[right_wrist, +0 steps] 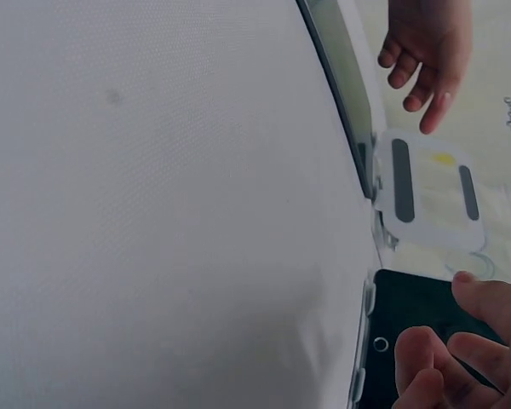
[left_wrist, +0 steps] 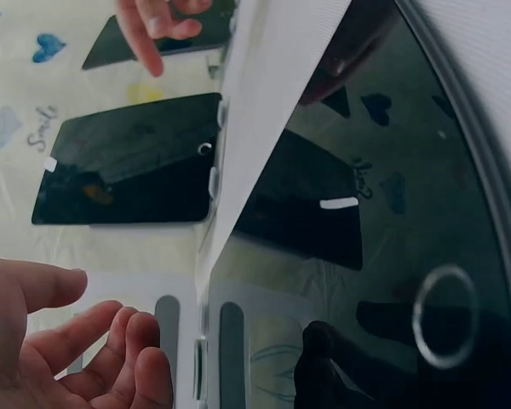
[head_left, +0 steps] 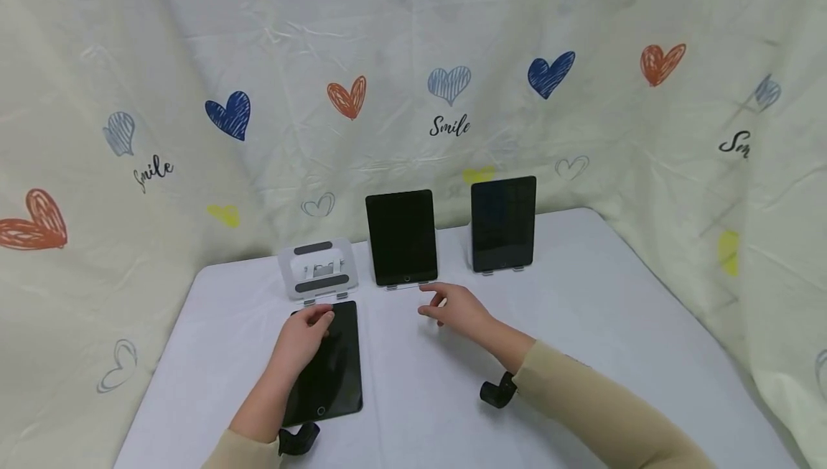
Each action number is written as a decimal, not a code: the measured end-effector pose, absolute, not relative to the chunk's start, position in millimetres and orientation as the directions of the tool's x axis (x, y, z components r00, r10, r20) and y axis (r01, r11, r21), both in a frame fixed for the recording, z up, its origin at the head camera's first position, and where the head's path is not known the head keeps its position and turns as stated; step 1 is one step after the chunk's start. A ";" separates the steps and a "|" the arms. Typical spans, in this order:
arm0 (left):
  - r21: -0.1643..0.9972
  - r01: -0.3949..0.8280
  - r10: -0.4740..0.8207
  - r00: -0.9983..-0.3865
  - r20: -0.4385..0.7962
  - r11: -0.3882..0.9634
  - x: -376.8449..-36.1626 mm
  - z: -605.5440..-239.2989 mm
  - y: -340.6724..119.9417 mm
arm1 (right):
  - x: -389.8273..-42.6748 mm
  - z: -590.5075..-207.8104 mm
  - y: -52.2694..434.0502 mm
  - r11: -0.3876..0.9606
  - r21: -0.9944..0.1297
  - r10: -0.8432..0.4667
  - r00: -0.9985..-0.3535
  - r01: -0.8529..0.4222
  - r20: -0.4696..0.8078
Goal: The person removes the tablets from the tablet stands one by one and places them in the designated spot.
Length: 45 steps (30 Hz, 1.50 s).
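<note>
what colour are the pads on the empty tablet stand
Dark grey, two strips on the white empty stand, clearest in the head view.

Your left hand point(head_left: 304, 336) is resting on the flat tablet point(head_left: 329, 372), fingertips toward the empty stand point(head_left: 318, 268) at twelve o'clock; your right hand point(head_left: 455, 309) is hovering, fingers loose, at the middle tablet's point(head_left: 401, 236) six o'clock.

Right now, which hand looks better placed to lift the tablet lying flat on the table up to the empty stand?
Probably the left hand: it already rests on the flat tablet, just before the empty stand. The right hand hovers over bare table near the middle standing tablet.
</note>
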<state>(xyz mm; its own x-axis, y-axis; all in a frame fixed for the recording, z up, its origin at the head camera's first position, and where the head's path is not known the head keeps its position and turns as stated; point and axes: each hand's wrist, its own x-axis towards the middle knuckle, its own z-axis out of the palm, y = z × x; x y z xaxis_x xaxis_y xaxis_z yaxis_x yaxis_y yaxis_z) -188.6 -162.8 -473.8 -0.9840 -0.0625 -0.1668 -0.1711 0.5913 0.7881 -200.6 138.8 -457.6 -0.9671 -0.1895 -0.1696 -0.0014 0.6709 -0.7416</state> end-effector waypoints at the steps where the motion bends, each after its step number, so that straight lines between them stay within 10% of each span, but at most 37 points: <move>1: 0.790 -0.165 -0.058 -0.985 -0.162 0.591 -189.6 -473.6 -161.7 | -201.0 -457.7 140.5 0.672 -0.741 -0.185 -0.968 0.001 -0.169; 45: 0.877 -0.052 -0.061 -0.998 -0.026 0.478 -259.8 -463.0 -91.3 | -268.8 -443.2 163.6 0.589 -0.808 0.004 -1.000 -0.016 0.022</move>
